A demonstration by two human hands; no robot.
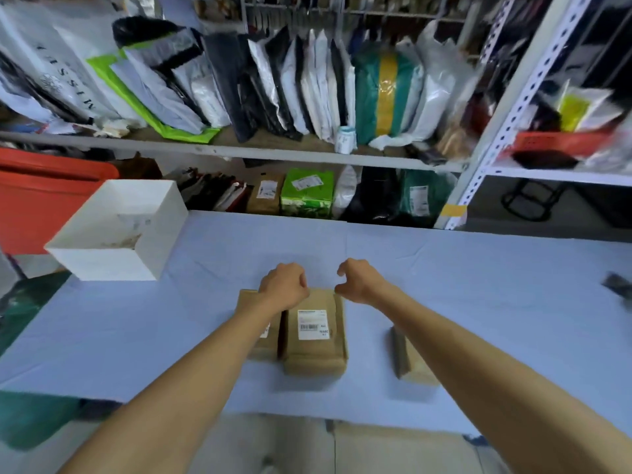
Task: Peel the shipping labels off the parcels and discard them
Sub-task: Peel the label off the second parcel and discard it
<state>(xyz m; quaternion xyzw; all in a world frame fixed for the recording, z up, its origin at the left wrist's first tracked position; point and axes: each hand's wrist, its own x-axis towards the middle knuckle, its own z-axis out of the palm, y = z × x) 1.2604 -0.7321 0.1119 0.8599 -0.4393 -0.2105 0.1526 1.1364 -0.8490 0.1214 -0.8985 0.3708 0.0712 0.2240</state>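
A white shipping label [313,324] with a barcode and lines of small dark print lies flat on top of a brown cardboard parcel [314,350] near the middle of the counter [478,285], which is covered in a pale blue cloth. The label sits square on the parcel's top face, its edges flat as far as can be seen. A second brown parcel [260,340] stands touching the first on its left side; only a sliver of its own label [265,330] shows past the forearm crossing it. A third parcel [410,360] lies apart to the right, partly hidden under the other forearm.

The left hand [284,285] is curled into a loose fist at the far edge of the two touching parcels; whether it grips anything cannot be told. The right hand [355,280] hovers just beyond the labelled parcel's far right corner, fingers bent, thumb and forefinger apart, holding nothing.

A white open box [119,230] stands at the counter's far left corner. Behind the counter, shelves [239,152] hold rows of bagged parcels.
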